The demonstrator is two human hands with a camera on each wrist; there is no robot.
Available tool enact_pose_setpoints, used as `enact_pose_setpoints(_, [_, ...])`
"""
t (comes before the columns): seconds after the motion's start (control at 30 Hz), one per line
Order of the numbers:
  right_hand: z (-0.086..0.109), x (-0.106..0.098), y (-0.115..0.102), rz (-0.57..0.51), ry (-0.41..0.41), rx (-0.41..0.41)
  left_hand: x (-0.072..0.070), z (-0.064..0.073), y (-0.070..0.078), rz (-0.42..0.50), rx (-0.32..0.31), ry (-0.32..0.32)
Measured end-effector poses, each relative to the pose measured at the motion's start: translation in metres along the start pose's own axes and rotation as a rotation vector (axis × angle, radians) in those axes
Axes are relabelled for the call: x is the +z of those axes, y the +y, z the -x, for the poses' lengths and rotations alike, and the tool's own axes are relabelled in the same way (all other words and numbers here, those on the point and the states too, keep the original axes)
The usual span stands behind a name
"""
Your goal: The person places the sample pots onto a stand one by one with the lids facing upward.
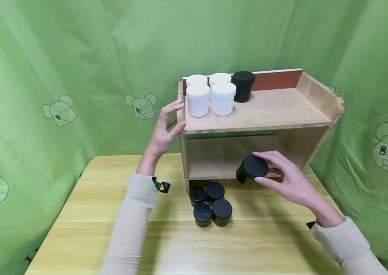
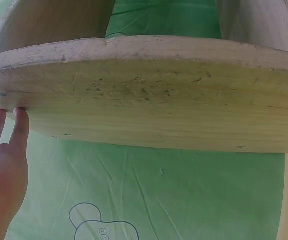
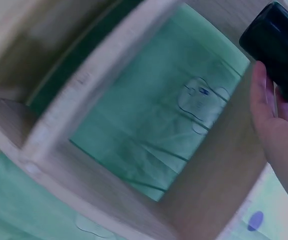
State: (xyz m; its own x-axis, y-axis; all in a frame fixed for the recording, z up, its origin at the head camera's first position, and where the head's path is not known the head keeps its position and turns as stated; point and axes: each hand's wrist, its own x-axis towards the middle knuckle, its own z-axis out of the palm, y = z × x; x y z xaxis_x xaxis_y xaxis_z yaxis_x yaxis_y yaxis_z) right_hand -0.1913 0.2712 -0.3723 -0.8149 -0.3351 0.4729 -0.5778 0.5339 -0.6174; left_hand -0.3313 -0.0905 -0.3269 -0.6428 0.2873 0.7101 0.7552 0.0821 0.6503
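My right hand grips a black lidded jar by its sides, tilted, in front of the lower shelf. In the right wrist view the same jar shows at the upper right, between fingers and thumb. My left hand rests on the left side panel of the wooden shelf unit, thumb at the front edge. The left wrist view shows its fingers against the panel's outer face. On the top shelf stand several white jars and one black jar at their right.
Several black jars stand in a cluster on the wooden table, before the unit's lower left front. The unit's right side panel rises past the top shelf. A green curtain hangs behind and at both sides.
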Motion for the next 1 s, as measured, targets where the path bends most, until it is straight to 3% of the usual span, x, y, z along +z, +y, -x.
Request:
enact_pose_setpoints(0.27, [-0.012, -0.018, -0.021, 0.037, 0.034, -0.078, -0.002, 0.001, -0.005, -0.016, 0.024, -0.003])
enact_pose_setpoints(0.7, [-0.034, -0.041, -0.050, 0.123, 0.128, -0.099, -0.002, 0.002, -0.005, -0.002, 0.005, -0.001])
enact_pose_setpoints(1.0, [-0.045, -0.054, -0.055, 0.058, 0.214, -0.117, 0.000, 0.001, -0.004, -0.003, -0.006, 0.006])
